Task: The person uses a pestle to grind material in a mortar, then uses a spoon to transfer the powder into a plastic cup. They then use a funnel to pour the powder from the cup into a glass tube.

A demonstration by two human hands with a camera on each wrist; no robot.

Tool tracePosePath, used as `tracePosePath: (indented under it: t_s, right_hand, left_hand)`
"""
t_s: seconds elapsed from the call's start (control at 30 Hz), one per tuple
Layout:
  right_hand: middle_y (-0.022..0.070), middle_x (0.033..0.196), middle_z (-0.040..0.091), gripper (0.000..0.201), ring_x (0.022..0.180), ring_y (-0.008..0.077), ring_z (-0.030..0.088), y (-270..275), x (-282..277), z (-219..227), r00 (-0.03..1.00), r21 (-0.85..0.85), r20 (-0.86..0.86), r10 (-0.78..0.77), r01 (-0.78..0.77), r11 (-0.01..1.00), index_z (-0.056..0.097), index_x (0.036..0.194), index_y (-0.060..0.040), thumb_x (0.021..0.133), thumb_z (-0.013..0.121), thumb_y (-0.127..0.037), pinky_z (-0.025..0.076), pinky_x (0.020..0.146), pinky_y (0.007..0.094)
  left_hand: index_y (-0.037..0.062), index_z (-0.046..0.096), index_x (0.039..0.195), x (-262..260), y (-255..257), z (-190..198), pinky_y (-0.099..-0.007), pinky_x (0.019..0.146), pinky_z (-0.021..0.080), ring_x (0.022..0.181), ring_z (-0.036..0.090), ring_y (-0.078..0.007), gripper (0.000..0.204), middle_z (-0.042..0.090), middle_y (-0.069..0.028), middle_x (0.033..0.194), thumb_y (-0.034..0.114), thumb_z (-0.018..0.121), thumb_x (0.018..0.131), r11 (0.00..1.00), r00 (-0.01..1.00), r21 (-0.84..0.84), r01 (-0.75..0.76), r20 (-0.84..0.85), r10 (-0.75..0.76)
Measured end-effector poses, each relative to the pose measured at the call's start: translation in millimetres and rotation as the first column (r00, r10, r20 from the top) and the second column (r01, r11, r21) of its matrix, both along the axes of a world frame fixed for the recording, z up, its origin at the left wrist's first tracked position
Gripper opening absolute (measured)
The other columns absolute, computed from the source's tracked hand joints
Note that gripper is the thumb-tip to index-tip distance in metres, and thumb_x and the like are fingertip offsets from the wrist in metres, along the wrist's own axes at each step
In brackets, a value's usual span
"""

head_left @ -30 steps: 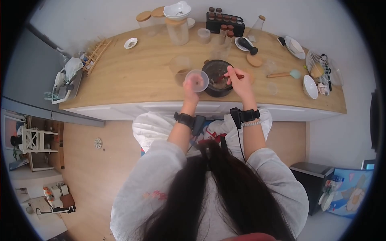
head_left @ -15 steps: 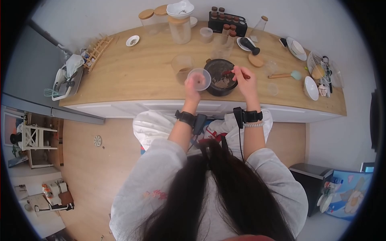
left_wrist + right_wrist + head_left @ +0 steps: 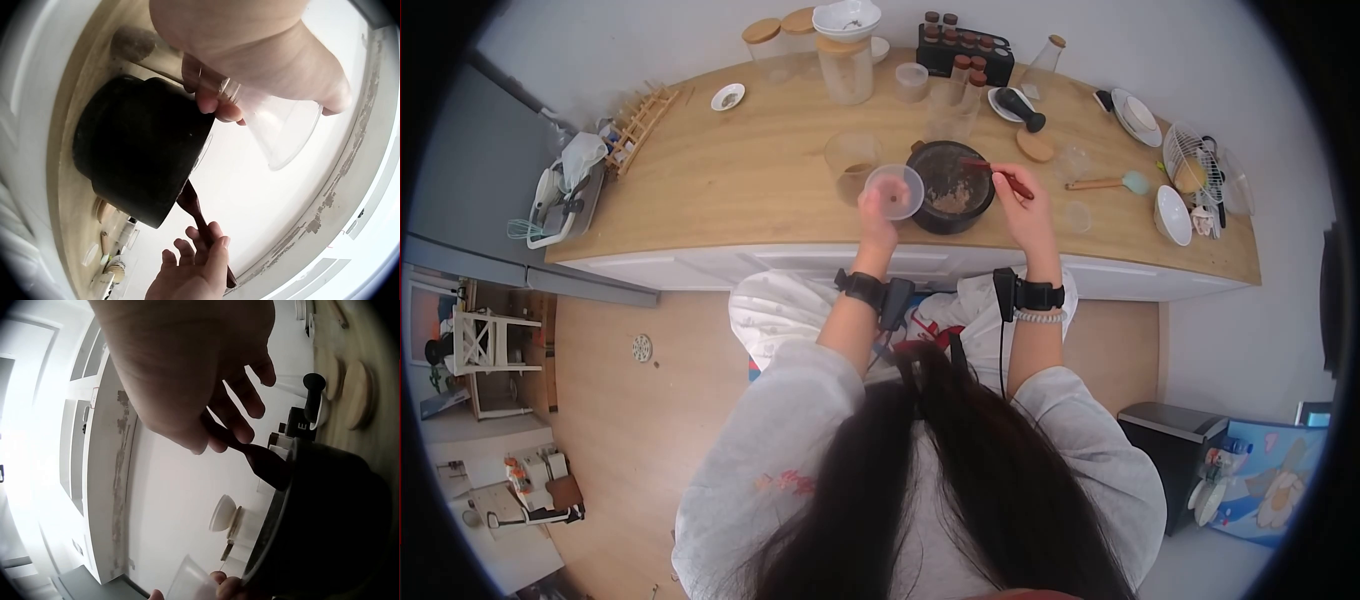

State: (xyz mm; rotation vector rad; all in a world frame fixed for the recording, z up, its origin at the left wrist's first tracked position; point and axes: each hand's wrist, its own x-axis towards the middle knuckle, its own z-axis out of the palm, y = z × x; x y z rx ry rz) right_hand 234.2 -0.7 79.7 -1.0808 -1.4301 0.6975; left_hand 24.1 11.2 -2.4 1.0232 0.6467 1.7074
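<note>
My left hand (image 3: 880, 215) holds a clear plastic funnel (image 3: 908, 188) with its wide mouth up, beside the near left rim of a black mortar (image 3: 940, 222). Pale brown crumbly stuff (image 3: 950, 197) lies inside the mortar. Between thumb and fingers my right hand (image 3: 1028, 215) pinches a dark red-brown spoon (image 3: 1012, 180). The spoon's head overlaps the mortar's far right rim, and the left wrist view shows its handle (image 3: 201, 226) slanting away from that rim. Behind the left hand stands a clear container (image 3: 845, 160) with brown contents at the bottom.
A black pestle (image 3: 1022, 110) lies on a white dish behind the mortar, near a round wooden lid (image 3: 1034, 146). To the right are a spatula (image 3: 1135, 183) and a white bowl (image 3: 1171, 217). Jars (image 3: 847, 80) and a spice rack (image 3: 992, 68) line the back.
My right hand has moved right with the spoon, drawing its head from inside the mortar toward the rim. The left hand and funnel have stayed almost still.
</note>
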Motion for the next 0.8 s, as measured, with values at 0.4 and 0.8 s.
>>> tracePosePath:
  t_s: [0.4, 0.8]
  right_hand:
    - [0.0054, 0.090, 0.054, 0.010, 0.085, 0.0141, 0.057, -13, 1, 17, 0.947, -0.173, 0.309, 0.087, -0.034, 0.984, 0.064, 0.090, -0.0031, 0.081, 0.063, -0.010, 0.046, 0.076, 0.0253]
    - [0.0005, 0.068, 0.059, 0.006, 0.066, 0.0193, 0.052, -5, -17, 33, 0.827, 0.165, 0.540, -0.154, 0.075, 0.983, 0.064, 0.075, -0.0147, 0.074, 0.064, -0.020, 0.033, 0.069, 0.0322]
  left_hand:
    - [0.0022, 0.056, 0.091, 2, 0, 2, -0.0297, 0.075, 0.042, 0.084, 0.053, -0.0174, 0.048, 0.058, -0.0061, 0.086, 0.046, 0.037, 0.084, 1.000, 1.000, -0.002, 0.010, 0.029, -0.010]
    - [0.0016, 0.057, 0.089, 2, -2, 7, -0.0283, 0.073, 0.041, 0.082, 0.053, -0.0164, 0.050, 0.058, -0.0055, 0.083, 0.046, 0.035, 0.085, 1.000, 0.999, 0.018, -0.017, -0.031, 0.018]
